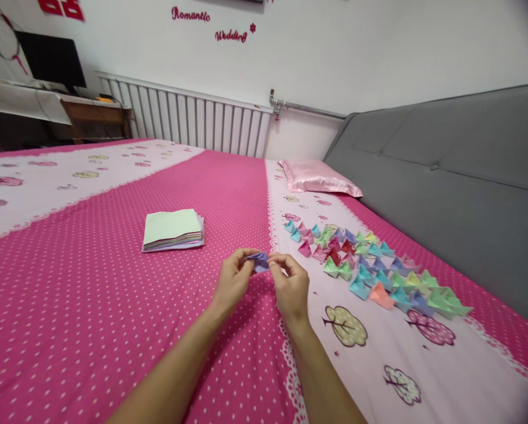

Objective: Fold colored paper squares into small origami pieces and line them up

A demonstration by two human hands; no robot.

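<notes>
Pinching opposite ends, left grip (232, 278) and right grip (292, 285) held purple folded paper (259, 263) mid-frame. Its long axis pointed left-right.

The folded paper (260, 262) is purple. The paper boats (364, 275) are green, turquoise, pink, red, purple, yellow and orange. The paper stack (172, 228) shows a pale green top and multicoloured edges. The bedspread (91, 282) is magenta with white dots; its pale pink bands bear tree prints and lace-patterned borders. The pillow (319, 175) is light pink, the headboard (458, 159) grey, the monitor (50, 59) black.
</notes>
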